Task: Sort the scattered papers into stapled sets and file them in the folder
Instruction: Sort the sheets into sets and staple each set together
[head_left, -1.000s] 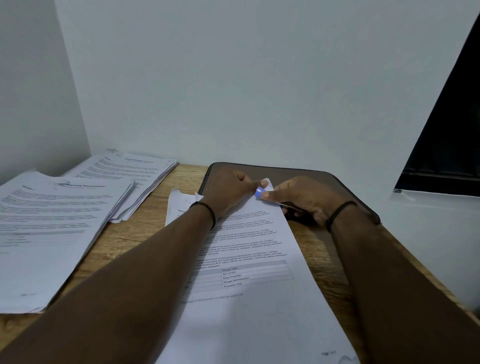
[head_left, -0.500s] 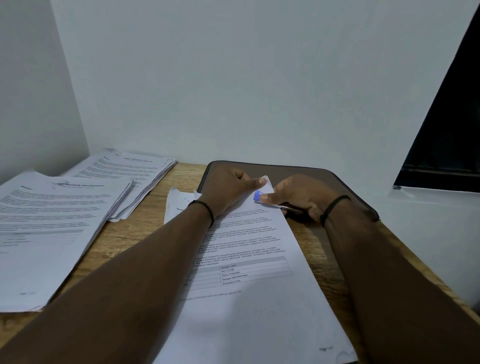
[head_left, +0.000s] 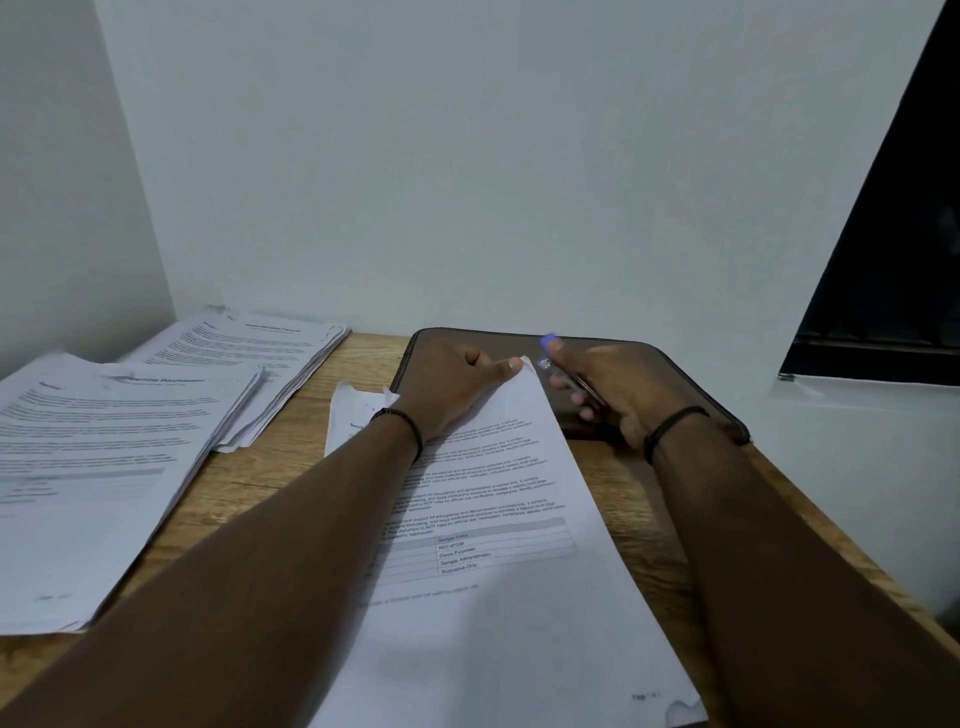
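A set of printed pages (head_left: 509, 545) lies in front of me on the wooden desk (head_left: 260, 483). My left hand (head_left: 452, 389) rests on its top part and pinches the top right corner between thumb and fingers. Just right of that corner, my right hand (head_left: 618, 395) grips a small stapler (head_left: 563, 374) with a blue-purple tip, lifted off the paper. Both hands are over a dark brown folder (head_left: 691, 384) lying flat at the desk's back. The stapler's body is mostly hidden in my fingers.
Two stacks of printed papers lie on the left: a near stack (head_left: 104, 467) and a far stack (head_left: 260, 364) by the wall corner. White walls close the back and left. A dark window (head_left: 893, 260) and a white sill are on the right.
My right hand has drawn the stapler away from the page corner, up and to the right. My left hand still holds the corner in place.
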